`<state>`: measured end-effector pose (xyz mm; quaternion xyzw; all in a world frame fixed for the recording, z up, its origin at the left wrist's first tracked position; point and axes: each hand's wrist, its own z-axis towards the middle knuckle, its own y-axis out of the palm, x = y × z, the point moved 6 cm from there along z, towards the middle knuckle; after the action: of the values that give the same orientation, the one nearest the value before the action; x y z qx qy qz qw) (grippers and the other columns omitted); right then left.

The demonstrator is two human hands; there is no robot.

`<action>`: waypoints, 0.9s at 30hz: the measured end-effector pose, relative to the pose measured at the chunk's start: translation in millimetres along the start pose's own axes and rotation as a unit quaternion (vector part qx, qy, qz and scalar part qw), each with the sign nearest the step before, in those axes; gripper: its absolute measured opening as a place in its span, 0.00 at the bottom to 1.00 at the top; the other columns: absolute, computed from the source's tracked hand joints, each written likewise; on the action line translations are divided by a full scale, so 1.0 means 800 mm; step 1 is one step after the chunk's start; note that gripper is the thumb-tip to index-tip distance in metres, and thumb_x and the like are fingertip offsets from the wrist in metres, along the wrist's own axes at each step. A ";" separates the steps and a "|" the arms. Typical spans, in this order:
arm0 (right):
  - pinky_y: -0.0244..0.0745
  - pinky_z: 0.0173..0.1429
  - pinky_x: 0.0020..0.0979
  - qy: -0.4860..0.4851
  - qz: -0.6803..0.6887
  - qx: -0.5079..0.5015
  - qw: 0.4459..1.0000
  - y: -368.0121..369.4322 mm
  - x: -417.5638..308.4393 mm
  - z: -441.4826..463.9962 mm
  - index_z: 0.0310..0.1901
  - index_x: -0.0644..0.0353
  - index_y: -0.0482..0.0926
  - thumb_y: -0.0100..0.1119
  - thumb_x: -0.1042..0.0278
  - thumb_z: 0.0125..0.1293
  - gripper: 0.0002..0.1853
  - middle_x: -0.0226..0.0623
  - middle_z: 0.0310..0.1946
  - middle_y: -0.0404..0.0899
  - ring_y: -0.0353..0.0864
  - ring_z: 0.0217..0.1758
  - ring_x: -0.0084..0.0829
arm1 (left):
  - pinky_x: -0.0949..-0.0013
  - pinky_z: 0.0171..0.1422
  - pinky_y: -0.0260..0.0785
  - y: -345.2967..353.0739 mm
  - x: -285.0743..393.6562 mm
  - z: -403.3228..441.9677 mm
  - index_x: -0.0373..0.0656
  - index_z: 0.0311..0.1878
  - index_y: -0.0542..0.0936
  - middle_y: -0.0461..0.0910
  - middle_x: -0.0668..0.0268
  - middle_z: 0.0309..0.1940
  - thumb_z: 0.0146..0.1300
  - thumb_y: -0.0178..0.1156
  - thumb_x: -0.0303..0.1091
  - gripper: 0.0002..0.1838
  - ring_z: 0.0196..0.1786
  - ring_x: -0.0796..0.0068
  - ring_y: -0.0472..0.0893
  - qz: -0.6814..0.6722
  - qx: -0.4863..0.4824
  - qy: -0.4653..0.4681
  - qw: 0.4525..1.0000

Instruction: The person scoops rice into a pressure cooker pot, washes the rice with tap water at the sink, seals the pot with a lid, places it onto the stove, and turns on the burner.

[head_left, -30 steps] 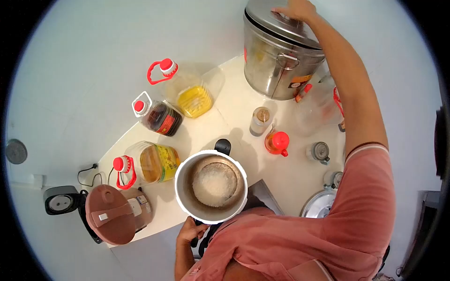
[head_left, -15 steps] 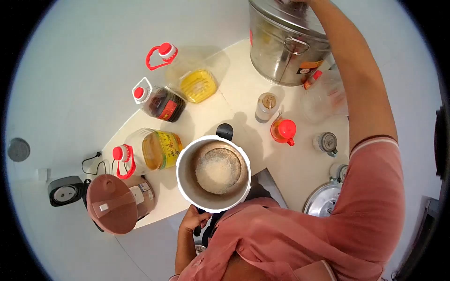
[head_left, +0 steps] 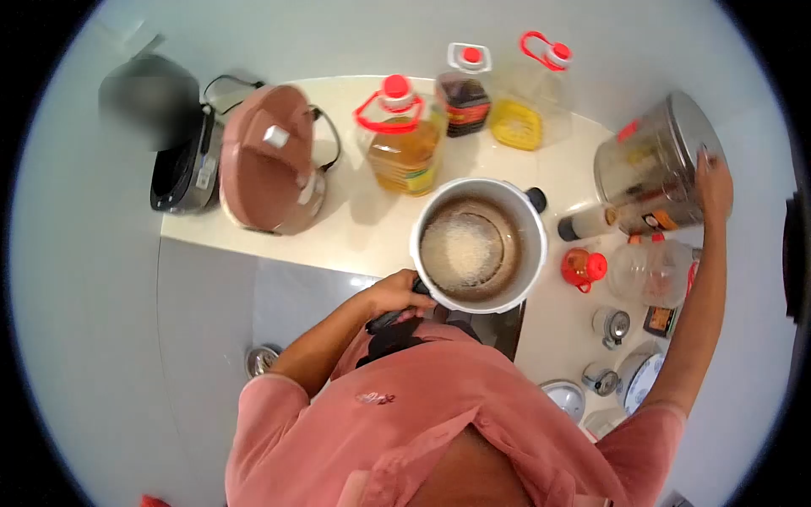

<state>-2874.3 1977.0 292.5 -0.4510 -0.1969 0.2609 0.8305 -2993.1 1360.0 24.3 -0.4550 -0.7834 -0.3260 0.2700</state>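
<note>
My left hand (head_left: 397,296) is closed round the black handle of a pressure cooker pot (head_left: 542,241). The pot is in front of my body, above the counter's edge. White rice (head_left: 463,253) covers part of its bottom, and a short black grip (head_left: 536,200) sticks out on its far side. Stretched out to the right, my right hand (head_left: 715,184) has its fingers closed at the knob of the lid (head_left: 694,127) on a large metal bin (head_left: 646,165). That lid rests on the bin's top.
Oil bottles (head_left: 401,152) and a dark sauce bottle (head_left: 465,101) stand along the wall. At left are an open pink rice cooker (head_left: 266,160) and a black appliance (head_left: 182,160). Beside the bin are a red-capped jar (head_left: 583,267), a clear plastic jug (head_left: 650,272) and glass jars (head_left: 610,324).
My view has turned towards the left, so the counter and bottles lie differently in it. The left hand still holds the pot's handle, and the right hand stays at the bin's lid.
</note>
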 end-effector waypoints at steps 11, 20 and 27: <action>0.73 0.33 0.33 0.108 0.312 -0.357 0.874 -0.099 -0.197 -0.621 0.36 0.68 0.83 0.63 0.66 0.70 0.11 0.46 0.23 0.81 0.78 0.26 0.25 | 0.68 0.24 0.76 -0.008 -0.025 0.015 0.34 0.51 0.77 0.83 0.57 0.32 0.67 0.66 0.28 0.14 0.23 0.73 0.79 -0.099 -0.087 -0.030 0.991; 0.77 0.33 0.42 0.207 0.206 -0.465 0.836 -0.168 -0.229 -0.978 0.31 0.72 0.84 0.64 0.56 0.69 0.21 0.56 0.24 0.82 0.85 0.29 0.54 | 0.71 0.23 0.66 -0.003 -0.050 0.039 0.35 0.40 0.78 0.81 0.59 0.31 0.65 0.65 0.25 0.05 0.22 0.77 0.73 -0.202 -0.143 -0.063 0.967; 0.77 0.32 0.40 0.356 0.234 -0.409 0.807 -0.193 -0.246 -1.111 0.31 0.72 0.84 0.65 0.61 0.67 0.17 0.51 0.24 0.83 0.83 0.26 0.45 | 0.74 0.20 0.55 0.002 -0.029 0.027 0.38 0.36 0.76 0.75 0.66 0.27 0.65 0.64 0.27 0.06 0.19 0.82 0.64 -0.155 -0.098 -0.082 0.980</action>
<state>-2490.1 1211.9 -52.5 -0.8423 0.1352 0.1639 0.4954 -2984.1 1364.5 -5.4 -0.3775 -0.8280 -0.4010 0.1049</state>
